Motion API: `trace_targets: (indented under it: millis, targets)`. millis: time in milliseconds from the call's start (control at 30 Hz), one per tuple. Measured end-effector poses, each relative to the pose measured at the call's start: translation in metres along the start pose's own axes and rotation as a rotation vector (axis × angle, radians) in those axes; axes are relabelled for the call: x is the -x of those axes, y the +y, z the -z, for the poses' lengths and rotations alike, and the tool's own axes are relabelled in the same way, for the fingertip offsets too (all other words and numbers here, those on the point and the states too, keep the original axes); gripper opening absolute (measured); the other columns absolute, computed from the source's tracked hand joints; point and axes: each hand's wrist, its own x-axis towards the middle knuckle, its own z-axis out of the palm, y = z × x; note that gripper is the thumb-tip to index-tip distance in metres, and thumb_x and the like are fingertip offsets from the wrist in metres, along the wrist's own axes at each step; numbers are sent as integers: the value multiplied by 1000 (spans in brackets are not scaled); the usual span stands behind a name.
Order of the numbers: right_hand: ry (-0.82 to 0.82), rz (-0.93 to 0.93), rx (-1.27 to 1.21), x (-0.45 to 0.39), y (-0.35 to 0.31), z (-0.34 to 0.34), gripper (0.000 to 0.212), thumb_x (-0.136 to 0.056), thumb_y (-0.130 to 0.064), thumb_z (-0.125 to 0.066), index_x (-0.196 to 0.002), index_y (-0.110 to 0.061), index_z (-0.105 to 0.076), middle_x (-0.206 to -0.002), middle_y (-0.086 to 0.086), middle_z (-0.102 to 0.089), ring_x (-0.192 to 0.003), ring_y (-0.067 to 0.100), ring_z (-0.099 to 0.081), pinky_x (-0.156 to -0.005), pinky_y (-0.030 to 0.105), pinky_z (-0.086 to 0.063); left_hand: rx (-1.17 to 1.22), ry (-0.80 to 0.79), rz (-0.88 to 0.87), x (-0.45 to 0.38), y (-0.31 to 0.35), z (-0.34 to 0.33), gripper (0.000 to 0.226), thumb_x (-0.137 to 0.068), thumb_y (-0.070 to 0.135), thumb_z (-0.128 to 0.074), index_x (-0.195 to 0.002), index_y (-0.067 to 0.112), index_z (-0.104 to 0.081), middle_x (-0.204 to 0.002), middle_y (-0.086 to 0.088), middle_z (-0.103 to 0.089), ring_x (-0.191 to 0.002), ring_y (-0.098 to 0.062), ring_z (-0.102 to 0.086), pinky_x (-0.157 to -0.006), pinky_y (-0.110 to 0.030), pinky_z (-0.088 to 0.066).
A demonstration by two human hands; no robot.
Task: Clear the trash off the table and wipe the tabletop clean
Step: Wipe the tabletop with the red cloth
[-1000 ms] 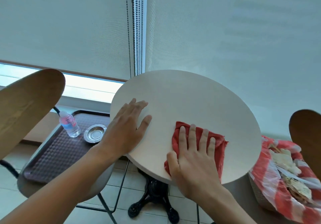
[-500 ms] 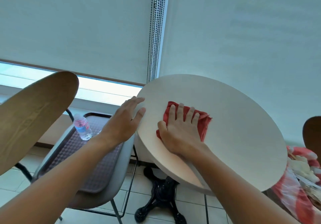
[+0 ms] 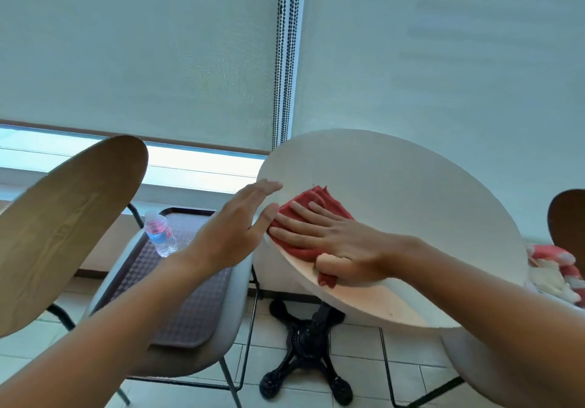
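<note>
At the left edge of the round tabletop (image 3: pixel 411 192) lies the red cloth (image 3: pixel 311 209), pressed flat under the right hand (image 3: pixel 342 243) — fingers straight, the thumb tucks against the near fold. The left hand (image 3: pixel 234 230) is open beside the rim, its grip wide and holding nothing. This cloth looks soft and light (it bunches easily), so a flat palm on its middle seems best.

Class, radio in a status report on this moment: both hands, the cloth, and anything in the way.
Right hand flat on red cloth, pressing it at the round table left edge. Left hand open beside that edge, fingers straight. No trash visible on the tabletop; nothing blocking.
</note>
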Motion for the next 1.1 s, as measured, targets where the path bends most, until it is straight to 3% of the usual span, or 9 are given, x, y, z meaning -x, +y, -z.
trace_targets:
  millis: [133, 467, 533, 600, 700, 833, 900, 1033, 1100]
  targets:
    - [-2, 78, 29, 37, -4, -1, 67, -98, -46, -7, -162, -29, 0, -169, -5, 12, -154, 21, 20, -125, 54, 2, -22, -104, -98, 3, 21, -19, 49, -103, 49, -32, -149, 34, -36, -156, 7, -37, -146, -5, -28, -118, -40, -31]
    - [98, 94, 1, 124, -18, -27, 66, -100, -48, -15, -162, -29, -3, -170, -7, 3, -157, 21, 6, -127, 50, -6, -114, -213, -390, 19, 82, -52, 48, -107, 39, -35, -152, 24, -34, -158, 9, -34, -147, 1, -19, -120, -35, -24]
    - [218, -53, -108, 137, -29, -36, 79, -92, -38, -39, -163, -28, -5, -170, -9, -3, -156, 11, 4, -127, 44, -10, -118, -275, -430, 23, 92, -49, 58, -104, 45, -39, -156, 23, -26, -161, 9, -27, -149, 1, -14, -121, -36, -21]
    - [327, -301, -161, 141, -46, -46, 91, -88, -49, -44, -162, -25, 4, -169, -9, 7, -154, 5, 15, -127, 39, -6, -159, -357, -455, 25, 98, -45, 79, -97, 60, -46, -158, 21, -15, -164, 7, -17, -150, 0, -7, -123, -35, -17]
    - [288, -611, -148, 131, -68, -60, 105, -84, -77, -27, -157, -19, 22, -164, 1, 30, -148, 17, 34, -126, 40, 10, -400, -458, -481, 23, 101, -46, 112, -79, 80, -54, -159, 22, 0, -166, 8, 0, -151, -2, 6, -124, -29, -6]
    - [252, -649, -92, 126, -70, -64, 105, -73, -74, 1, -158, -15, 22, -164, 10, 30, -150, 25, 31, -125, 42, 13, -560, -438, -538, 21, 99, -57, 97, -89, 67, -52, -159, 22, -3, -166, 4, -3, -152, -8, 5, -124, -34, -14]
    - [283, -609, -72, 130, -70, -69, 98, -79, -68, -2, -160, -15, 13, -166, 10, 21, -153, 25, 22, -126, 41, 7, -575, -421, -541, 27, 99, -59, 87, -93, 64, -44, -159, 21, -8, -166, 3, -7, -153, -10, 0, -123, -35, -18]
    - [365, -550, -43, 139, -74, -80, 76, -90, -51, -34, -153, -10, -41, -159, 15, -38, -148, 30, -35, -119, 44, -23, -558, -370, -515, 41, 98, -56, 72, -97, 55, -35, -158, 23, -17, -165, 4, -16, -152, -9, -10, -120, -36, -27]
    - [375, -507, -42, 141, -76, -84, 71, -90, -46, -38, -150, -10, -46, -156, 13, -44, -145, 28, -40, -117, 43, -26, -538, -333, -515, 50, 99, -55, 65, -98, 47, -39, -157, 22, -25, -162, 3, -26, -150, -10, -20, -116, -37, -34]
